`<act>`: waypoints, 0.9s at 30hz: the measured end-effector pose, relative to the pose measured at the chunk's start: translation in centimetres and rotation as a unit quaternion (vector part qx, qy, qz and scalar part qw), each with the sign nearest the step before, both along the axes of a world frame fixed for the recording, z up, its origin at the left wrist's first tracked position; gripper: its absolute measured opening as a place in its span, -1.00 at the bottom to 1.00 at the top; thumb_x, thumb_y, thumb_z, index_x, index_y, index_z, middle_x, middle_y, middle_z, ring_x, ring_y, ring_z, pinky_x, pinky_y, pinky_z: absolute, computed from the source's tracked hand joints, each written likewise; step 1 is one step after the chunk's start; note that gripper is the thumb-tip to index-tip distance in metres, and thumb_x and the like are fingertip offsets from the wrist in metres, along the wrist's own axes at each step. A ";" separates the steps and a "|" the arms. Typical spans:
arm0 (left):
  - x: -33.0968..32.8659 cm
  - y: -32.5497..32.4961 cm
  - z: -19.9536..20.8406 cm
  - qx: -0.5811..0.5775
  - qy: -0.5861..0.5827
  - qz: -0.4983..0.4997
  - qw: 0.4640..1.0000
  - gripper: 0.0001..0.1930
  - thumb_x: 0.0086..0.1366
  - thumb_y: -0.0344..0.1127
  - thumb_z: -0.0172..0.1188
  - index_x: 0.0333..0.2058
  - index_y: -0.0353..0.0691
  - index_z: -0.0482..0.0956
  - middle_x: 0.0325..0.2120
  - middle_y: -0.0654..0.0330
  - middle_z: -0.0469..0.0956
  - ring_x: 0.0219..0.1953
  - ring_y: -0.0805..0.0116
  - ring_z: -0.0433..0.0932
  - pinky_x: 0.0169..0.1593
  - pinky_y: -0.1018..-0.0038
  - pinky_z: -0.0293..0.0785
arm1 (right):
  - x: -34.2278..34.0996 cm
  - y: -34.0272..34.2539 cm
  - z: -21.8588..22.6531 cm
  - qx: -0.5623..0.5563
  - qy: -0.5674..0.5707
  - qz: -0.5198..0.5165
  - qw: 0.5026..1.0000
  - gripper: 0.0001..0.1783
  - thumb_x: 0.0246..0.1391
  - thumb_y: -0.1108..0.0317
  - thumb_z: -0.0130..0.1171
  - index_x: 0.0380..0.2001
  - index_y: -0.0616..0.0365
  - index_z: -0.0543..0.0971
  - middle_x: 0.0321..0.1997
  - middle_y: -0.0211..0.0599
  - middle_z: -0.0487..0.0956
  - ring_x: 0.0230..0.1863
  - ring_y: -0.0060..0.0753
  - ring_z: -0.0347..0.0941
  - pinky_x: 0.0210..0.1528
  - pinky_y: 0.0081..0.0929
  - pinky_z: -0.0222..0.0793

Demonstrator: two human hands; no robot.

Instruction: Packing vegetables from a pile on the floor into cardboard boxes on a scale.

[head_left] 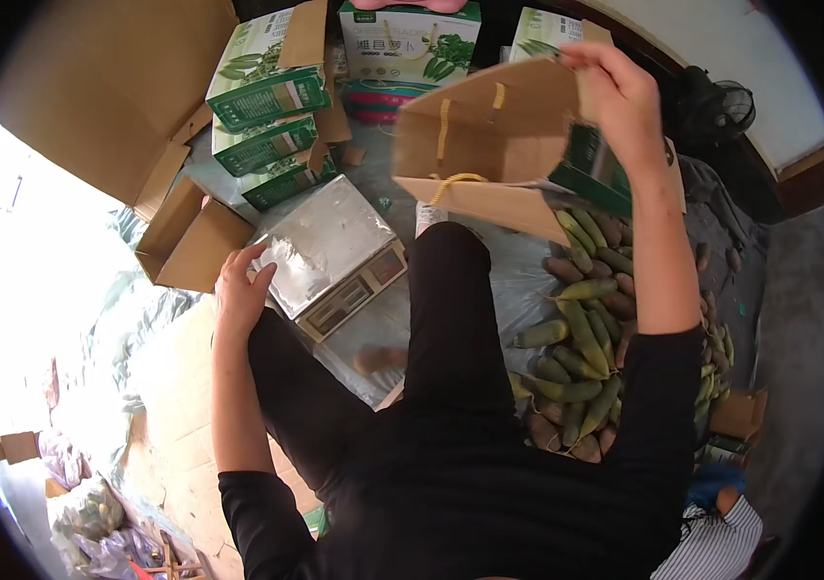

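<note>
My right hand point(621, 104) grips the raised edge of an opened cardboard gift box point(484, 205). The box hangs tilted over the floor, its brown inside showing, with yellow rope handles along its sides. Below it and to the right lies a pile of green radishes point(581, 338), with several reddish-brown roots point(549, 406) among them. My left hand point(241, 285) is empty, fingers apart, at the left edge of a flat metal-topped weighing scale point(334, 237). Whether the fingertips touch the scale, I cannot tell.
Green-and-white printed cartons point(267, 126) are stacked at the back left, and another carton point(410, 43) stands at the back. An open brown box point(197, 242) sits left of the scale. A black fan point(716, 104) stands at the far right. Filled plastic bags point(88, 507) lie at lower left.
</note>
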State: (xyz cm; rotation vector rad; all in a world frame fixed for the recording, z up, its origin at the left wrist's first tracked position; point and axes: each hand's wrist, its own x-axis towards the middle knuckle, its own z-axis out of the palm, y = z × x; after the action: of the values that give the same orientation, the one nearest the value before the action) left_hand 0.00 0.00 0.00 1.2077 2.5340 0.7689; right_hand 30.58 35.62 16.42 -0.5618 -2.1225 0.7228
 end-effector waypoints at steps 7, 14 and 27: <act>0.4 -1.6 1.6 0.084 0.056 0.035 0.994 -0.51 0.04 -0.28 0.27 0.00 -0.15 0.43 -0.06 0.05 0.43 0.06 0.05 0.34 0.09 0.25 0.27 | -12.1 -4.5 0.7 -0.054 0.103 0.176 0.978 -0.78 0.10 0.58 -0.08 -0.24 0.26 0.54 -0.32 -0.42 0.53 -0.29 -0.64 0.40 -0.17 -0.67 0.34; 0.2 -4.4 2.4 0.077 0.155 0.056 0.983 -0.37 0.00 -0.15 0.31 0.08 -0.11 0.37 0.04 0.09 0.37 0.19 0.03 0.18 0.21 0.13 0.08 | -17.3 -2.4 -7.5 -0.212 0.100 0.180 0.955 -0.73 0.06 0.49 0.01 -0.13 0.20 0.50 -0.15 -0.34 0.49 -0.21 -0.60 0.42 -0.21 -0.62 0.37; -0.2 -3.4 0.9 -0.143 0.126 -0.029 0.981 -0.42 0.06 -0.14 0.25 0.10 -0.03 0.36 0.04 0.15 0.39 0.15 0.13 0.28 0.21 0.13 0.06 | -16.4 -3.2 -21.6 -0.178 -0.103 0.141 0.969 -0.53 -0.19 0.25 0.28 -0.15 0.23 0.54 -0.18 -0.03 0.57 -0.12 -0.13 0.51 -0.06 -0.33 0.40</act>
State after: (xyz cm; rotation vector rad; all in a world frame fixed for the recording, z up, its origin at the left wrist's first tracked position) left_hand -0.18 -3.35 0.88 1.3409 2.6741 0.2367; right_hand 14.16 32.38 -5.14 -0.5464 -2.3058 1.2700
